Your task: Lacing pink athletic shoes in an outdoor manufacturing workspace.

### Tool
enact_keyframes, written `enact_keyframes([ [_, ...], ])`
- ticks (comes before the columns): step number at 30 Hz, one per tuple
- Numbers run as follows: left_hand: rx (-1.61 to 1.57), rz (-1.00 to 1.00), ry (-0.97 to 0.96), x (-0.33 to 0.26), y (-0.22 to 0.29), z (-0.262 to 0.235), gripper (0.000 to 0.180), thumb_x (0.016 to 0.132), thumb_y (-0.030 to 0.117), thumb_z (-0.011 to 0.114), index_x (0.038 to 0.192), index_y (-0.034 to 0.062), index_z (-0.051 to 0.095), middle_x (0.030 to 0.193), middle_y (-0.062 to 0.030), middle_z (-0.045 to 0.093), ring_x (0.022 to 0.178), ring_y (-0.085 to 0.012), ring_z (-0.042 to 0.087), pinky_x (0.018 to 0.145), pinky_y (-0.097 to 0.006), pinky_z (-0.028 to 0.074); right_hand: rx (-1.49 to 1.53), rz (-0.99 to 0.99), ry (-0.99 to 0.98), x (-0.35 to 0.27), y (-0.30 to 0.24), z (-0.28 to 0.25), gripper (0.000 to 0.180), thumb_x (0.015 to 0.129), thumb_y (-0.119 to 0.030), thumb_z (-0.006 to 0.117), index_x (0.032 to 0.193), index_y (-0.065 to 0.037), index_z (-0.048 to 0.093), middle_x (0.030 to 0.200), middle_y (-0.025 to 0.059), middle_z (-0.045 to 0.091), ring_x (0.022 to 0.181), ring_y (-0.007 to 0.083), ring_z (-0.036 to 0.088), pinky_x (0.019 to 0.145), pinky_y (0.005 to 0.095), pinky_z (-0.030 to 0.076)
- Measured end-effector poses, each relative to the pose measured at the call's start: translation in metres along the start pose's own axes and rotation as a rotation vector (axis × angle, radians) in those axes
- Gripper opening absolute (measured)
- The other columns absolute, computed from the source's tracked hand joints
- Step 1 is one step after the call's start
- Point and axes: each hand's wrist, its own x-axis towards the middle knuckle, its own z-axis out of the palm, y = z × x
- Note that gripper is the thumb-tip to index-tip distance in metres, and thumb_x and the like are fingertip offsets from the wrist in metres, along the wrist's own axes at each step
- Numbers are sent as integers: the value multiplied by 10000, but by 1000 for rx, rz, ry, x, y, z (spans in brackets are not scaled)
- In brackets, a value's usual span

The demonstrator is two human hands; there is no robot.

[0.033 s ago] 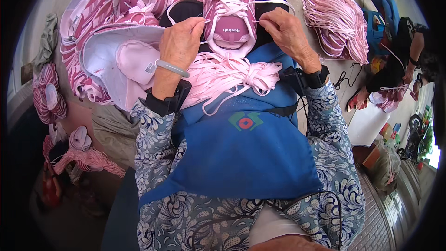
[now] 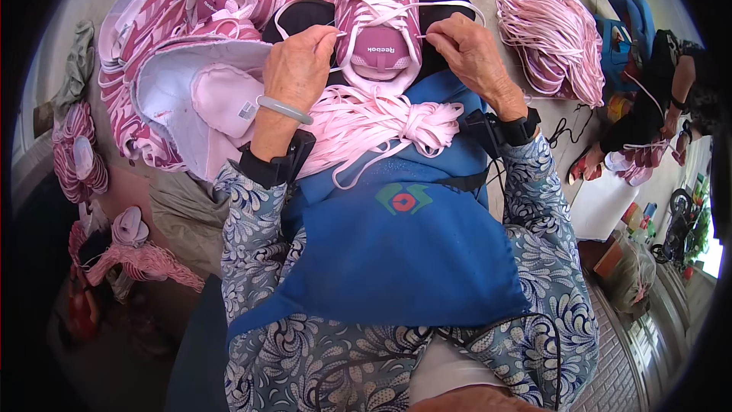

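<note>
A pink and maroon sneaker rests at my knees, its opening facing me. A pale pink shoelace crosses its front eyelets, and its two free lengths curve outward in loops on either side. My left hand pinches one lace end beside the shoe's left collar edge. On the other side, my right hand pinches the other lace end, its tip pointing at the right eyelet row. Below the shoe, a knotted bundle of pink laces lies across my blue apron.
Stacked pink shoe uppers pile up at the left, with a pale-lined one nearest my left wrist. Another heap of laces lies over uppers at the right. Farther right, a co-worker's arm reaches to a pink shoe near a white container.
</note>
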Motion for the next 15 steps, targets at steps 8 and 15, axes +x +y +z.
enact_keyframes([
  [8,-25,87,-33,13,-6,6,234,868,223,531,947,27,631,907,-144,632,828,-309,608,729,-354,465,92,83,27,8,-6,5,177,876,-179,557,928,-18,608,833,106,615,718,233,584,634,303,459],
  [15,156,264,-74,27,-1,7,206,865,173,503,883,0,613,846,-162,612,793,-330,594,709,-375,459,165,122,-26,10,-7,2,198,850,-177,547,831,13,597,799,175,594,720,343,576,649,375,451],
])
